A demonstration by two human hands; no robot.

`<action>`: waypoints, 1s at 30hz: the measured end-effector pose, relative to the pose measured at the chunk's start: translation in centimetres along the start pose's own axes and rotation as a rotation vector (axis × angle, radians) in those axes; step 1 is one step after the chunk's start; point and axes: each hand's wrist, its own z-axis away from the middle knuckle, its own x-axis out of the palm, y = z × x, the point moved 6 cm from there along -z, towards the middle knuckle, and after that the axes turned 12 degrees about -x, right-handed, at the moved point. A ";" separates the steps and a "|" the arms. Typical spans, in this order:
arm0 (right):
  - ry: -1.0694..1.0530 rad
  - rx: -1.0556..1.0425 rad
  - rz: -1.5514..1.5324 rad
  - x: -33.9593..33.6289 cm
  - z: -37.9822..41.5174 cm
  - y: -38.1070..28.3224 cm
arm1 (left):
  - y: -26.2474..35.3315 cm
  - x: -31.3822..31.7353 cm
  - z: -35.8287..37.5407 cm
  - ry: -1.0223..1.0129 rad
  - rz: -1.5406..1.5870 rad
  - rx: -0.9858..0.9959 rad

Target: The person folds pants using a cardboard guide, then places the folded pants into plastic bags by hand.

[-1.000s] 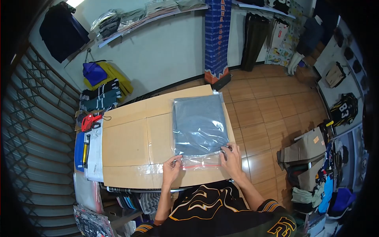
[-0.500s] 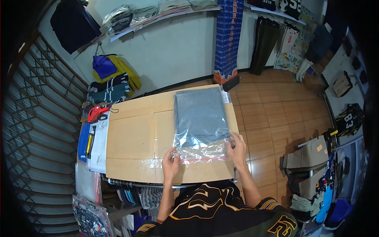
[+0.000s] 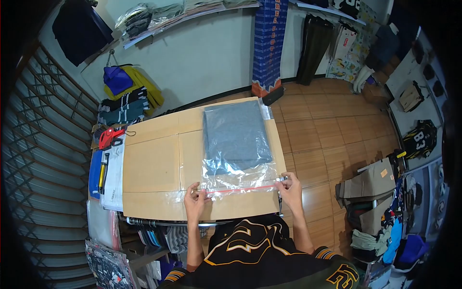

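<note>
A clear plastic bag (image 3: pixel 239 181) with a red strip along its near edge lies flat on the cardboard-covered table (image 3: pixel 151 166). Inside it, a folded dark grey garment (image 3: pixel 236 137) fills the far part, while the near part is loose, crinkled film. At the left end of the red strip, my left hand (image 3: pixel 195 198) is closed on the bag's corner. My right hand (image 3: pixel 290 190) pinches the opposite corner of the strip, close to the table's right edge. Glare on the film hides whether the strip is sealed.
At the table's left end lie a red tape dispenser (image 3: pixel 110 137), a yellow-and-black tool (image 3: pixel 103 173) and white papers (image 3: pixel 114 185). Hanging clothes (image 3: pixel 180 239) are beneath the near edge. Piled garments (image 3: pixel 368 188) stand to the right, across the tiled floor (image 3: pixel 313 139).
Both hands have shifted to the ends of the red strip, the right one down from the bag's side. The strip now looks straighter. The whole view has moved slightly.
</note>
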 end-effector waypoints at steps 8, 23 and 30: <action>-0.030 -0.017 0.014 0.0 0.1 0.5 | 0.3 -0.2 0.6 -0.001 -0.001 0.011; -0.010 -0.062 -0.002 0.5 0.2 1.4 | 0.1 -0.4 0.6 0.009 0.026 0.109; 0.001 -0.076 0.059 0.5 0.4 0.9 | -0.7 -0.1 0.3 0.001 0.116 0.062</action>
